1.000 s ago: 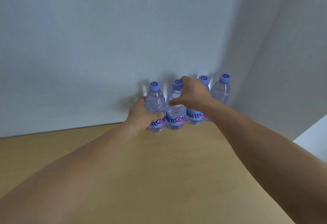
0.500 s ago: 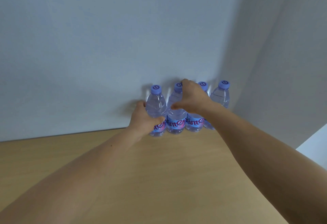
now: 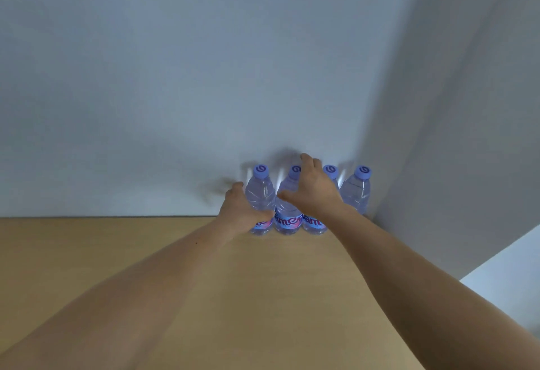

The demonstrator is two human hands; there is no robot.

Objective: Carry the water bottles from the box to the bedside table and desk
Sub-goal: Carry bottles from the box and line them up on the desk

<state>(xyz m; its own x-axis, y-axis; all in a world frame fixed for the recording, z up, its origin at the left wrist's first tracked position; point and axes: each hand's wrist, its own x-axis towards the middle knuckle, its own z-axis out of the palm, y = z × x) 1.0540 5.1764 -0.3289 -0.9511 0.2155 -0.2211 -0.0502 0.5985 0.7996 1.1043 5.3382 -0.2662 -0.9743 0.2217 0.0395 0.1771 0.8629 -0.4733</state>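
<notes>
Left hand (image 3: pixel 242 212): wrapped round the lower body of the first bottle (image 3: pixel 260 191), thumb across the label in front, fingers behind it; the bottle stands upright with its base on the wooden top (image 3: pixel 263 296). Right hand (image 3: pixel 314 194): spread, thumb held out to the side and fingers arched over the shoulder and cap of the second bottle (image 3: pixel 287 217); whether it touches the plastic cannot be told, but it does not close round it. Beyond the right hand stand the third bottle (image 3: pixel 314 222), partly hidden by the wrist, and the fourth bottle (image 3: pixel 356 191), which is nearest the corner. All four are upright, capped in violet, and set in one tight row at the back edge of the top, close against the wall (image 3: pixel 175 77) where it meets the side wall (image 3: pixel 453 136). A white surface (image 3: pixel 511 276) shows at the lower right. Progress, as a judgement: four bottles are delivered to this top, though the view does not settle whether it is the desk or the bedside table. The step in hand looks like the final squaring of the row. The box is out of sight, so any bottles left to carry, and the state of the other destination, cannot be judged.
</notes>
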